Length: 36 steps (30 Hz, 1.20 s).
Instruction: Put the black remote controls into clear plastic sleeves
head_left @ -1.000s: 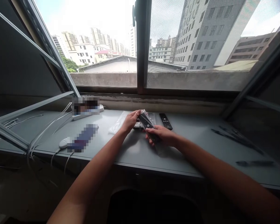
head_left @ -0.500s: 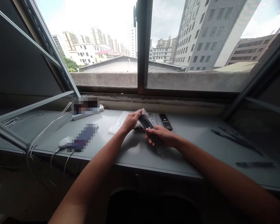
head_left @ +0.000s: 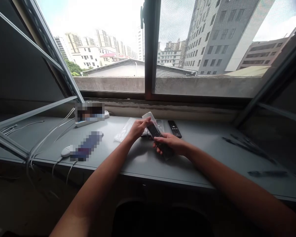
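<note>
A dark remote control lies inside a clear plastic bag, tilted between my hands above the table. My left hand is closed on the bag near its far end, the thumb on top. Around the near part of the remote, through the plastic, my right hand is wrapped, hiding much of it. Just beyond my right hand, another black remote control lies flat, buttons up. Behind my left hand, clear plastic packaging rests on the table, partly covered by the hands.
The grey table runs below a window. To the left are a white power strip, a blurred-out flat device, a round white charger and loose white cables. Dark cables lie at right. Metal frames slant on both sides.
More of the bag's far end now sticks out past my left fingers, bent over to the left, and the remote sits lower in it. My right hand has hardly moved.
</note>
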Available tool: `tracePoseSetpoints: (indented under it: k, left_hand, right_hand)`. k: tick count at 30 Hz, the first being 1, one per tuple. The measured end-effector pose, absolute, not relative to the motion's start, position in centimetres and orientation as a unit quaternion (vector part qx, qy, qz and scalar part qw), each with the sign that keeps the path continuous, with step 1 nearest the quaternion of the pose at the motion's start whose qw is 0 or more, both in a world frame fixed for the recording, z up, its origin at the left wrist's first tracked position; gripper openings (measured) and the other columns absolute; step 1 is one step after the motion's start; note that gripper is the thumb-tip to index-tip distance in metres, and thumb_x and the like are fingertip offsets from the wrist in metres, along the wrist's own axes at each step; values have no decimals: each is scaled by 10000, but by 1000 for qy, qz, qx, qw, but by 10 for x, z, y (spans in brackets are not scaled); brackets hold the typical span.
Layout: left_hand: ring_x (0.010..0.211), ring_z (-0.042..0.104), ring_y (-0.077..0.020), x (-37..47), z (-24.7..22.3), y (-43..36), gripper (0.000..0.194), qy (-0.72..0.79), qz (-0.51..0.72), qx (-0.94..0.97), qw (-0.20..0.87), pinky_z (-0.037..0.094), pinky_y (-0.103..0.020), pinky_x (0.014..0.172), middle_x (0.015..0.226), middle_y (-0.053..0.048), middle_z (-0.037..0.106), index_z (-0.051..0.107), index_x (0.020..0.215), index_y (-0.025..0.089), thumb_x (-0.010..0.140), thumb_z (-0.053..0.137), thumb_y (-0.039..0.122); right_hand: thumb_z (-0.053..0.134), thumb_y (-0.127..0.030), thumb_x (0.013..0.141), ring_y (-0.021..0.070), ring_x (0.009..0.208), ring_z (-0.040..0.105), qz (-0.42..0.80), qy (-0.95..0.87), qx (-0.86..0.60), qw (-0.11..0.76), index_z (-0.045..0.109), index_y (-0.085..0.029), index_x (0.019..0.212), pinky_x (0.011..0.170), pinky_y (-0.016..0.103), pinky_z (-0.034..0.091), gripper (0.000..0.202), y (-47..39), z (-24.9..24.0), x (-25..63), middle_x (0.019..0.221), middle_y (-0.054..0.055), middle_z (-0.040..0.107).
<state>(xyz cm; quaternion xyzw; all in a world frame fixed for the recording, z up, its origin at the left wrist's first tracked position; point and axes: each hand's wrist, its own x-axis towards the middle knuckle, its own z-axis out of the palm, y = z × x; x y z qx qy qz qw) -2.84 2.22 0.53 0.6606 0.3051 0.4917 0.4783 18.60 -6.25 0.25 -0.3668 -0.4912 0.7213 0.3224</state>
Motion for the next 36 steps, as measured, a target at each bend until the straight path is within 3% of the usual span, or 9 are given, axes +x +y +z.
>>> tracePoseSetpoints:
  k: [8, 13, 19, 23, 30, 36]
  left_hand:
    - [643, 658, -204, -30, -3, 25, 667, 332, 447, 694, 456, 515, -318, 683, 707, -80, 754, 816, 695, 145, 937, 676, 750]
    - [737, 700, -217, -29, -5, 32, 597, 347, 510, 663, 425, 553, -318, 744, 813, -84, 800, 874, 873, 140, 913, 722, 716]
    - [755, 719, -219, -32, -1, 38, 587, 346, 597, 547, 474, 590, -335, 764, 797, -96, 779, 826, 816, 146, 871, 766, 727]
    - [759, 726, -218, -40, -2, 45, 580, 378, 629, 463, 497, 609, -349, 780, 776, -91, 757, 767, 793, 146, 830, 820, 723]
    - [775, 742, -211, -47, -1, 48, 523, 379, 610, 415, 558, 638, -338, 786, 874, -112, 791, 763, 917, 130, 846, 857, 639]
    - [957, 799, -305, -41, 1, 38, 554, 332, 533, 490, 604, 632, -396, 907, 978, -192, 825, 807, 969, 95, 883, 830, 641]
  right_hand:
    - [912, -478, 894, 151, 644, 726, 718, -504, -340, 338, 657, -179, 1082, 560, 257, 631, 435, -62, 2, 189, 917, 60, 782]
    - [948, -471, 850, 152, 649, 724, 710, -517, -351, 325, 642, -181, 1056, 546, 263, 623, 469, -60, 3, 190, 972, 79, 795]
    - [931, -478, 874, 95, 589, 624, 692, -547, -330, 337, 662, -156, 979, 442, 193, 442, 432, -57, 8, 194, 961, 76, 771]
    - [950, -469, 854, 77, 541, 552, 699, -539, -335, 329, 661, -166, 1037, 412, 190, 341, 457, -58, 12, 194, 944, 71, 776]
    - [952, -471, 862, 110, 661, 671, 703, -524, -334, 345, 699, -157, 1091, 546, 211, 520, 463, -57, 8, 195, 966, 59, 765]
    - [965, -437, 853, 156, 765, 758, 711, -515, -342, 334, 680, -159, 1051, 626, 231, 608, 445, -56, 5, 196, 1002, 94, 799]
